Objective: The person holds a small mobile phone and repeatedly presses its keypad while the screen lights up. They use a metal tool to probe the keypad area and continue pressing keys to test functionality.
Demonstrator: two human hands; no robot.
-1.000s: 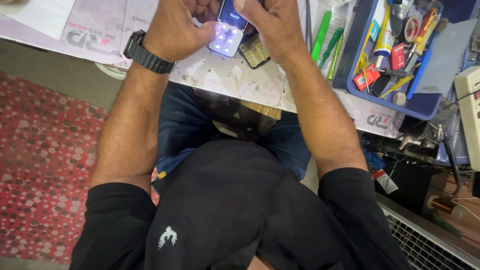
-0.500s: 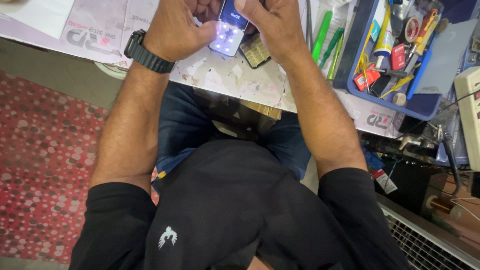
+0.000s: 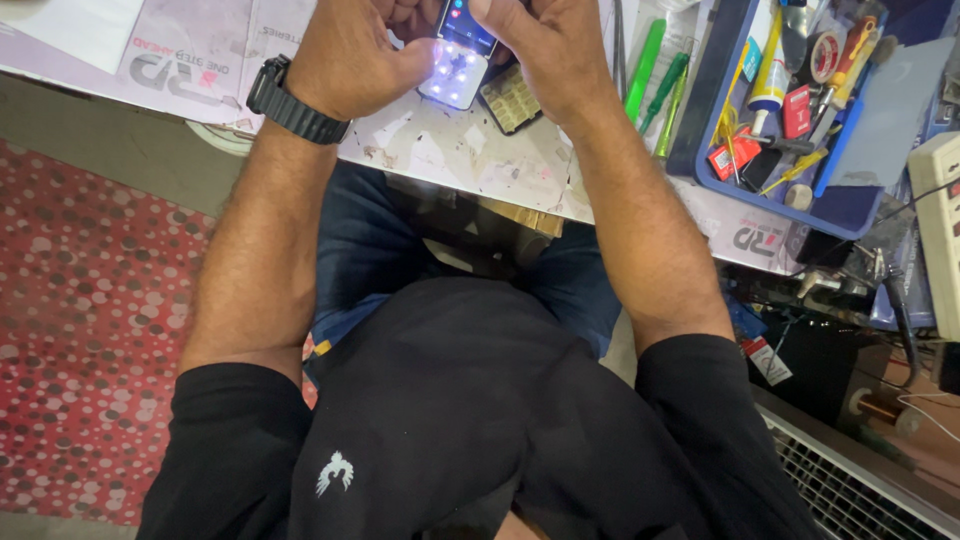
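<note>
Both of my hands hold a small keypad phone (image 3: 457,60) at the top of the view, over the white worktable (image 3: 450,160). Its keypad glows white and its screen is lit. My left hand (image 3: 350,60), with a black watch on the wrist, grips the phone's left side. My right hand (image 3: 545,45) grips its right side, thumb near the screen. A loose keypad part (image 3: 512,98) lies on the table just under my right hand. My fingers hide the top of the phone.
A blue tray (image 3: 800,195) at the right holds glue, tape, screwdrivers and small tools. Green-handled tools (image 3: 650,70) lie beside it. A white power strip (image 3: 940,220) is at far right, a red dotted carpet (image 3: 90,330) on the left.
</note>
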